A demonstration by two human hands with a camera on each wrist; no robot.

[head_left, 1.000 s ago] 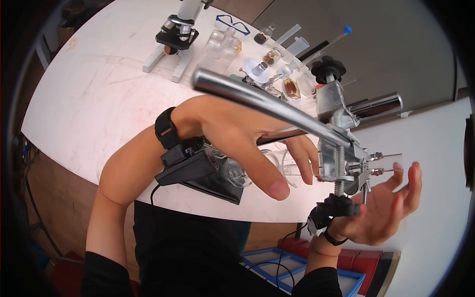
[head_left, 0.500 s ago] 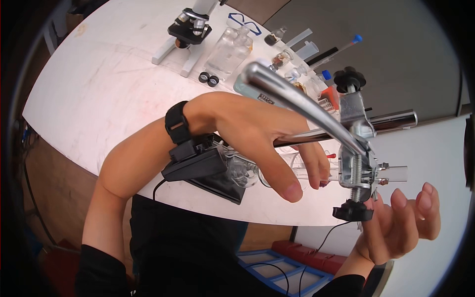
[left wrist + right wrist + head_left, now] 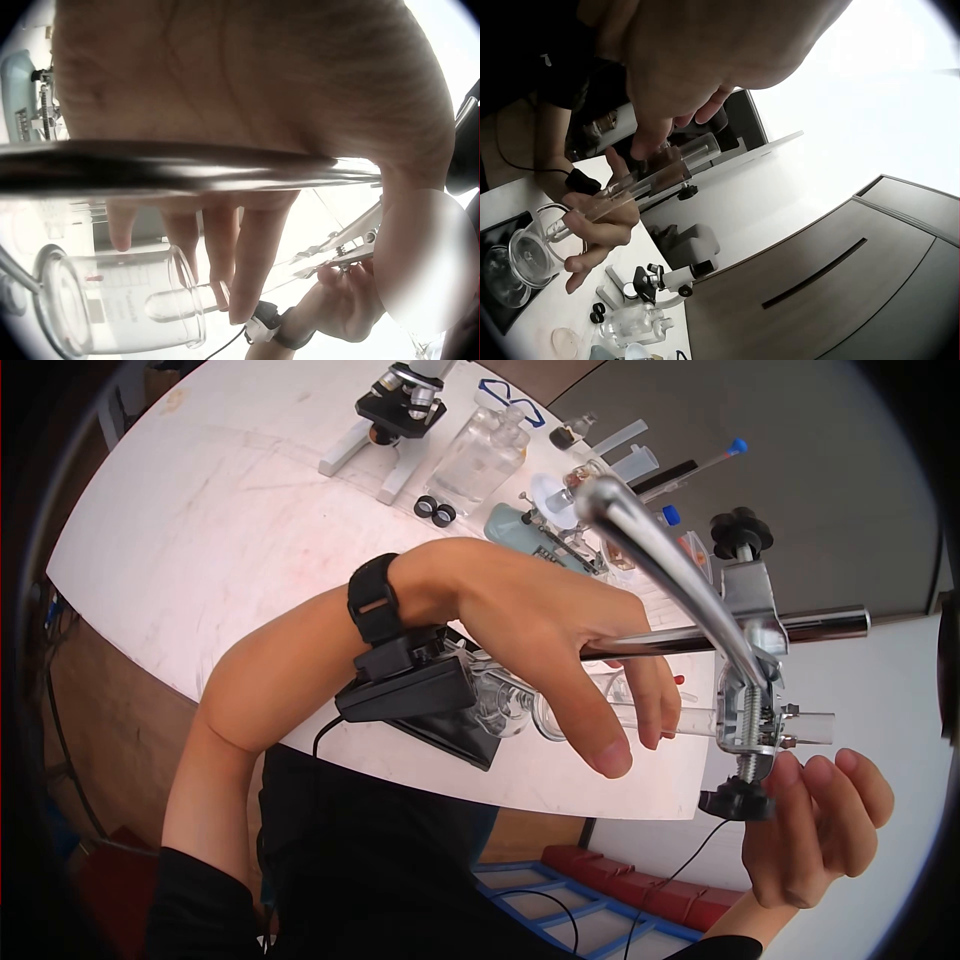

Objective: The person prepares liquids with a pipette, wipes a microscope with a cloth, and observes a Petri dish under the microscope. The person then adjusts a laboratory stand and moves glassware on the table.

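My left hand [image 3: 550,620] reaches over a horizontal metal rod [image 3: 820,625], which runs across its palm. Its fingers hang nearly straight around a clear glass tube [image 3: 695,718], the thumb standing apart. The tube's rounded end sits inside a glass beaker [image 3: 124,300] in the left wrist view. At the tube's other end, a metal clamp [image 3: 765,720] surrounds it, and the open mouth sticks out beyond. My right hand [image 3: 820,820] has its fingers curled up under the clamp, pinching its small screw [image 3: 343,264]. A second metal rod [image 3: 660,555] rises toward the head camera.
Black knobs [image 3: 742,532] stick out from the rod fitting. Below my left wrist, a flat black base [image 3: 440,735] bears glassware near the table edge. Farther back stand a microscope [image 3: 400,405], a clear bottle [image 3: 478,455], a pale green device [image 3: 515,530] and several small vessels.
The head view has shifted, so the stand parts appear farther right. My right hand's spread fingers have curled and come up to the clamp. My left hand keeps its pose around the tube.
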